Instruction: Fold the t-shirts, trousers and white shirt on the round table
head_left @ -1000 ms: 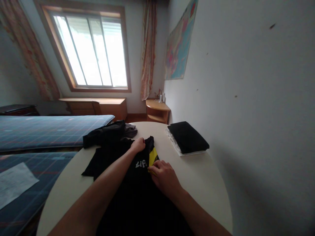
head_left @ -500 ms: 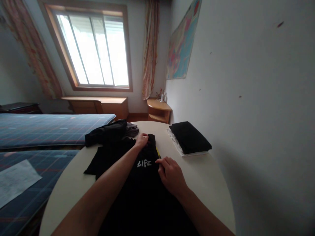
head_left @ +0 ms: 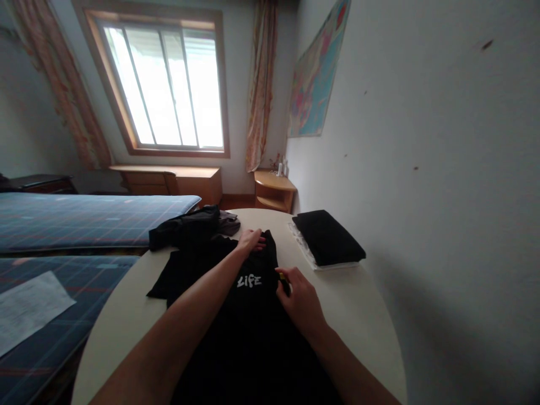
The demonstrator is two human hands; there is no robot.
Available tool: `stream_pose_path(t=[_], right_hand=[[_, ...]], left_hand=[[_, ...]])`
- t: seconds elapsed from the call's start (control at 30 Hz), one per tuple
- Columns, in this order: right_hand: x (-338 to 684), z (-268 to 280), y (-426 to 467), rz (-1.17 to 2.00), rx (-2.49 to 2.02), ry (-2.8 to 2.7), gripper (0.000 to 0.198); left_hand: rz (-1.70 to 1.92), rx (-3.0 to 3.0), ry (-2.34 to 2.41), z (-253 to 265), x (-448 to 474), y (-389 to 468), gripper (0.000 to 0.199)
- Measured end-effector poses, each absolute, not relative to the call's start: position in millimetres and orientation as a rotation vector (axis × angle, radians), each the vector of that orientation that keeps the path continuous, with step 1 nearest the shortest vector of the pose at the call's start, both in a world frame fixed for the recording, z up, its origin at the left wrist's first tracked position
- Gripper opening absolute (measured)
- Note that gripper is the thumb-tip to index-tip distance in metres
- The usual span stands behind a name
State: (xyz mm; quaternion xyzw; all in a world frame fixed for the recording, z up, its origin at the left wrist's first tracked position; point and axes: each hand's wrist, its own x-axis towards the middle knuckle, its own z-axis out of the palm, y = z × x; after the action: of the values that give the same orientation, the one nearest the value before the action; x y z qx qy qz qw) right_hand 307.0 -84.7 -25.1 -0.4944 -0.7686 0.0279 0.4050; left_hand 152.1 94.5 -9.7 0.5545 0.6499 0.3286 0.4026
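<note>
A black T-shirt [head_left: 236, 326] with white "LIFE" lettering lies across the table toward me, its near part dark and hard to make out. My left hand [head_left: 252, 242] is at the far end of the shirt, its fingers curled on the cloth above the lettering. At the shirt's right edge, my right hand [head_left: 301, 298] is closed, thumb and fingers pinching the fabric. A small yellow bit shows between those fingers; I cannot tell what it is.
The round cream table [head_left: 350, 315] carries a folded black garment [head_left: 329, 236] over white cloth at right. Crumpled dark clothes [head_left: 189, 225] lie at far left. A plaid mattress [head_left: 97, 219] and a paper sheet [head_left: 34, 309] are to the left, a wall to the right.
My right hand has shifted slightly right with the shirt's edge, and the yellow bit is now between its fingers. My left hand's fingers look less tightly pinched. The view has shifted slightly.
</note>
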Motion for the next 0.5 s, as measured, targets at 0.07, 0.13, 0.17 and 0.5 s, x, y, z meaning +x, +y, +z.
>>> stream_pose_path(t=[0.07,0.13,0.17,0.5], right_hand=[[305,-25,-86,0.062,-1.232,-1.996,0.030],[303,-24,-88,0.068,-1.230,-2.051,0.031],[302,-24,-88,0.073,-1.234,-2.074,0.031],[299,-24,-92,0.064,-1.212,-2.234,0.033]], left_hand=[[0.805,1.465,1.680,-6,154,91,0.040],[0.781,1.553,1.743,-4,155,84,0.045],[0.775,1.606,1.786,-3,156,80,0.046],[0.665,1.947,1.976,6,170,57,0.053]])
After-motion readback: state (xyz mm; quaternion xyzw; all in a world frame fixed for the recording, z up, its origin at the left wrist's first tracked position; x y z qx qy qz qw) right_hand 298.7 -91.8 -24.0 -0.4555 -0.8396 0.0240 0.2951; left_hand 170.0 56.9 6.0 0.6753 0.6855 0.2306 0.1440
